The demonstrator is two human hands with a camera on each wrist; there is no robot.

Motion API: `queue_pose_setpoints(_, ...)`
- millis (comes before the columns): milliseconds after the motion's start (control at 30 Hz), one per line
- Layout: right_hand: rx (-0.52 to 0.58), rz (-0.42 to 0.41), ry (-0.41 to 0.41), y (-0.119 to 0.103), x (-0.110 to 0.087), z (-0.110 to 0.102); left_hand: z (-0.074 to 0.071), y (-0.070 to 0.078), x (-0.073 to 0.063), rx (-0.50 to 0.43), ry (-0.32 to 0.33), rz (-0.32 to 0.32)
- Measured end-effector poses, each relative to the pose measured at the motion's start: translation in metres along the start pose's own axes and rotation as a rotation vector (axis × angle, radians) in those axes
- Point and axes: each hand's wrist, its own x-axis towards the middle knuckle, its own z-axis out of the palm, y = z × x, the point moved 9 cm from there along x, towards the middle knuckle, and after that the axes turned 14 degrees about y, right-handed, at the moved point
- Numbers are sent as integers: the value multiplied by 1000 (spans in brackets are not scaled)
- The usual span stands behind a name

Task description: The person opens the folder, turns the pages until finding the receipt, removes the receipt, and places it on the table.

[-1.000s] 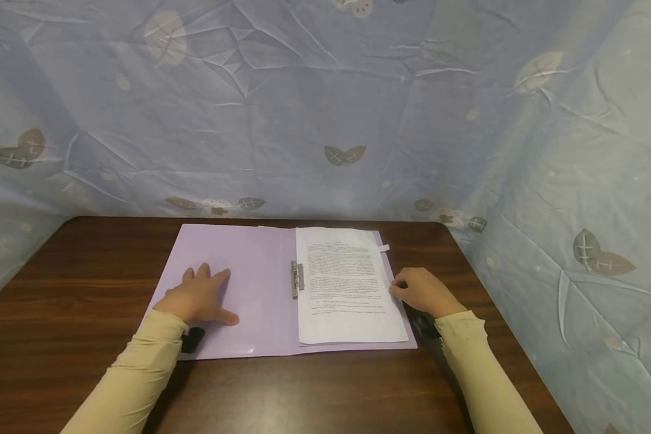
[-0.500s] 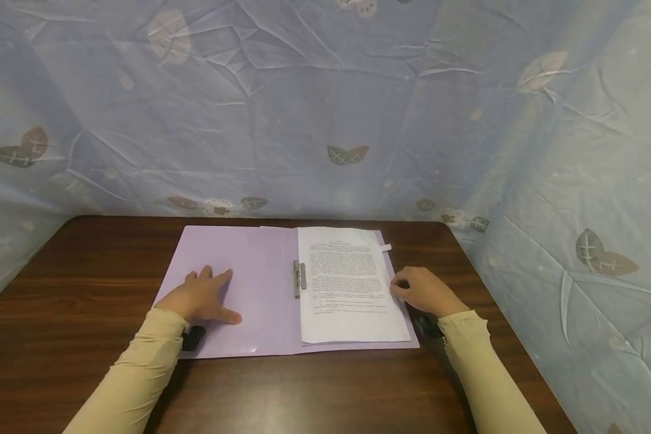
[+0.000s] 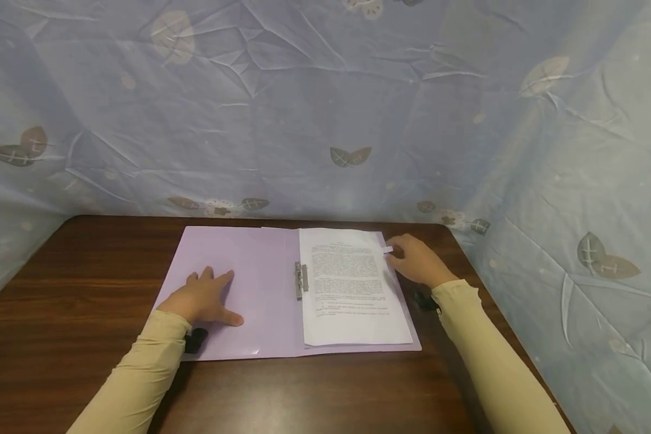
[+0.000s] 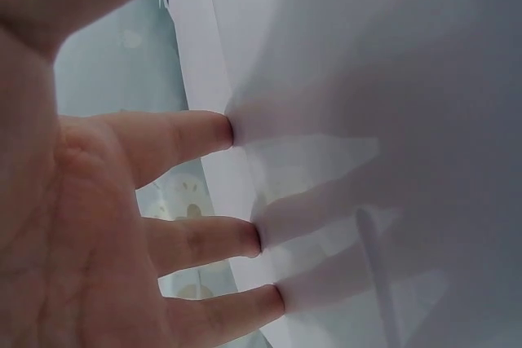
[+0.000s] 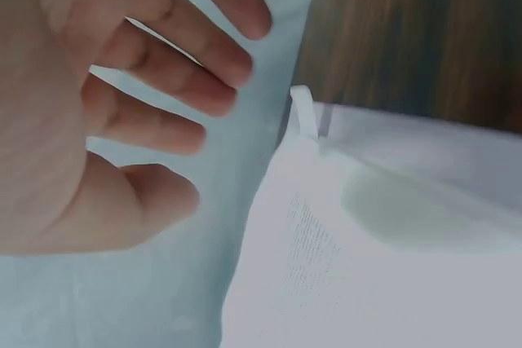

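A lilac folder (image 3: 249,259) lies open flat on the table. Printed sheets (image 3: 352,322) rest on its right half, beside a metal clip (image 3: 301,280) near the fold. My left hand (image 3: 201,298) is spread over the left cover; in the left wrist view its fingertips touch the smooth cover (image 4: 342,63). At the folder's upper right edge my right hand (image 3: 416,259) has its fingers around the spot where a white tab (image 3: 387,249) sticks out. The right wrist view has the loosely bent fingers (image 5: 155,124) apart from the tab (image 5: 304,112), with nothing held.
The dark wooden table (image 3: 76,289) extends around the folder. A patterned pale-blue cloth (image 3: 304,120) hangs behind it and along the right side. Black wrist straps (image 3: 195,340) show at both cuffs.
My right hand has moved up along the folder's right edge, from the middle of the sheets to the white tab. The left hand stays in place on the cover.
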Motion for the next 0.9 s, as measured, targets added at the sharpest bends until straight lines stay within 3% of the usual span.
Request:
queue_pose_setpoints(367, -37, -19, -85, 3, 53, 44, 1, -1, -1, -4, 11, -10)
queue_pose_setpoints(700, -63, 71, -123, 19, 61, 75, 3, -2, -1, 0, 5, -27)
queue_pose_setpoints(900, -117, 64, -154, 27, 70, 84, 2, -2, -1, 3, 13, -33)
